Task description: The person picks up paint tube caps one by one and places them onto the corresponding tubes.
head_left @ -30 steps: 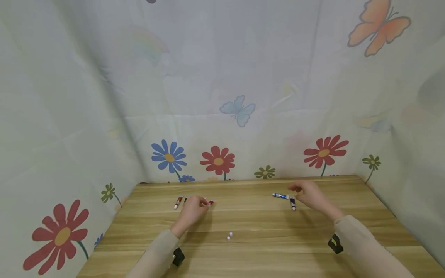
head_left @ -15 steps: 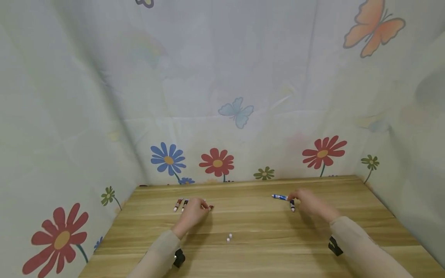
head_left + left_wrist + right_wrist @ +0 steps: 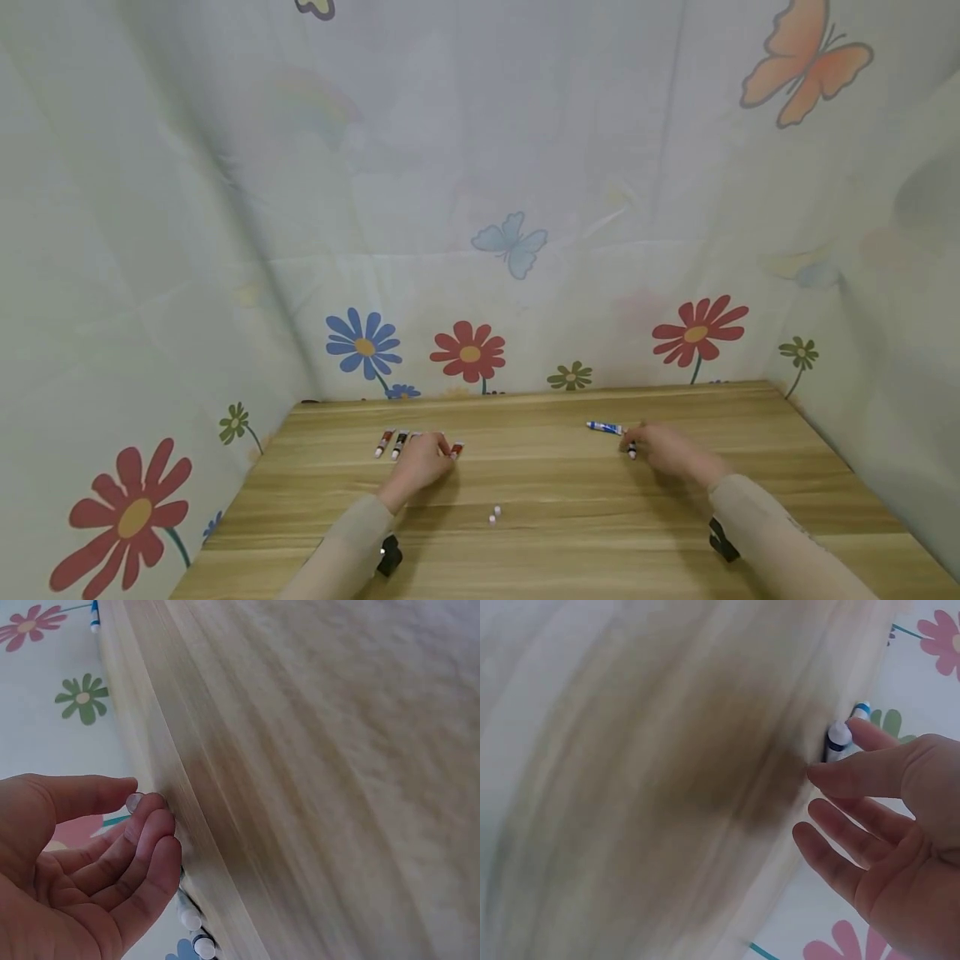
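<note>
My left hand [image 3: 422,458] pinches a small red paint tube [image 3: 456,451] at the back left; in the left wrist view a whitish rounded end [image 3: 134,802] shows between thumb and forefinger. Left of it lie a brown-red paint tube [image 3: 384,442] and a black one [image 3: 400,444], and more tube ends peek out behind the hand. At the back right, my right hand [image 3: 663,448] has thumb and forefinger around a dark paint tube [image 3: 837,739], white cap towards me. A blue paint tube [image 3: 603,427] lies just left of those fingertips.
Two tiny white caps [image 3: 495,515] lie on the wooden table [image 3: 547,475] between the forearms, nearer to me. A floral curtain [image 3: 510,325] rises along the table's back edge and both sides. Each wrist carries a black camera.
My right hand has come down and forward onto the dark tube, now mostly covering it. My left hand has turned the red tube slightly, and it lies more in line with its neighbours.
</note>
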Motion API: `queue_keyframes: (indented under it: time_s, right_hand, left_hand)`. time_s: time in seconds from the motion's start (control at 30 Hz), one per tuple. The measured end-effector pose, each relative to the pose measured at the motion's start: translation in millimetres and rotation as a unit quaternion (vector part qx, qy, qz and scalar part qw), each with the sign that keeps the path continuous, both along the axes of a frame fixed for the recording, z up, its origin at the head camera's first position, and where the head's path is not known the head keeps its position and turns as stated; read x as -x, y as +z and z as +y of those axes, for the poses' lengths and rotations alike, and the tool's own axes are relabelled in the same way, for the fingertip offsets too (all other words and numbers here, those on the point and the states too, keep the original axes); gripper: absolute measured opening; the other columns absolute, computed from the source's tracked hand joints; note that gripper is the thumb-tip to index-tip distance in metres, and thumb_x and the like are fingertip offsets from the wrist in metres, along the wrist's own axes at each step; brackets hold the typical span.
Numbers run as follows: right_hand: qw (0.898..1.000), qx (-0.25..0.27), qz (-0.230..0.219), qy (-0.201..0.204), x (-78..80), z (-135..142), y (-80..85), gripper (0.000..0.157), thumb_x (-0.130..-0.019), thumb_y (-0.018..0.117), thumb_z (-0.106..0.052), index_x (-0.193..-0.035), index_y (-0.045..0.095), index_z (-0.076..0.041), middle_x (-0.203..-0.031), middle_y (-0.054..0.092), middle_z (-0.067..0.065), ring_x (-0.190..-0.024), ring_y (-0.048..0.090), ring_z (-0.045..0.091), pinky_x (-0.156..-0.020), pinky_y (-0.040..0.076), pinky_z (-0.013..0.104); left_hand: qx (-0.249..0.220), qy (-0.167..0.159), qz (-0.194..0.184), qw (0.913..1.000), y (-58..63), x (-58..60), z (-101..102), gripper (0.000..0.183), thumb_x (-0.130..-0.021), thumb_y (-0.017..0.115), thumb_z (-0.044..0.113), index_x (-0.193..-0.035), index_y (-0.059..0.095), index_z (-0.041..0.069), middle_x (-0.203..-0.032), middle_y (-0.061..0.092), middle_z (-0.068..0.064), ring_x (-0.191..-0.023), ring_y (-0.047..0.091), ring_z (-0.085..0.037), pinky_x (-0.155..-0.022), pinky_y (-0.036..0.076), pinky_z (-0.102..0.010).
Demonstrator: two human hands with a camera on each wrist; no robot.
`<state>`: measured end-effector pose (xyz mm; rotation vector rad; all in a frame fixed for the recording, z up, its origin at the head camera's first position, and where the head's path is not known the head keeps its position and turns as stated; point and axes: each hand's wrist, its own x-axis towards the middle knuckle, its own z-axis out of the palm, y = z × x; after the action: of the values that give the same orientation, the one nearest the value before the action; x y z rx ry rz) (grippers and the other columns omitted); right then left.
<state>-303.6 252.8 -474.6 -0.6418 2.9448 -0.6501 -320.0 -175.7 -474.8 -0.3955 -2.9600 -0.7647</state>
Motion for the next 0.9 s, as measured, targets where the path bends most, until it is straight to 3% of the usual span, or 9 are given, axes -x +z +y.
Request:
queue_keyframes:
  time_s: [0.33, 0.57, 0.9]
  right_hand:
    - [1.0, 0.004, 0.015, -0.003, 4.2, 0.9, -9.3, 0.026, -0.084, 0.063, 0.015, -0.099, 0.073, -0.004, -0.093, 0.063, 0.004, -0.084, 0.058, 0.018, -0.08, 0.054, 0.043]
    - [0.999, -0.002, 0.038, 0.019, 6.2, 1.2, -9.0, 0.018, -0.087, 0.064, 0.012, -0.097, 0.072, -0.001, -0.09, 0.068, 0.006, -0.084, 0.062, 0.019, -0.079, 0.055, 0.045]
    - [1.0, 0.0, 0.007, -0.022, 4.4, -1.8, -4.1, 0.013, -0.088, 0.068, 0.008, -0.097, 0.073, 0.0, -0.093, 0.069, 0.007, -0.081, 0.059, 0.018, -0.077, 0.055, 0.043]
  left_hand:
    - [0.006, 0.01, -0.023, 0.9997, -0.2, 2.8, 1.8, 0.01, -0.081, 0.074, 0.006, -0.082, 0.064, 0.005, -0.073, 0.059, -0.002, -0.063, 0.05, -0.017, -0.056, 0.04, -0.03]
    - [0.007, 0.006, -0.018, 0.9998, 0.2, 3.1, 3.1, 0.01, -0.081, 0.074, 0.005, -0.081, 0.063, 0.004, -0.071, 0.058, -0.003, -0.062, 0.051, -0.017, -0.056, 0.041, -0.03]
    - [0.004, 0.008, -0.029, 0.9996, -4.5, 7.0, 2.8, 0.009, -0.08, 0.074, 0.004, -0.08, 0.065, 0.005, -0.071, 0.059, -0.002, -0.063, 0.052, -0.017, -0.056, 0.044, -0.03]
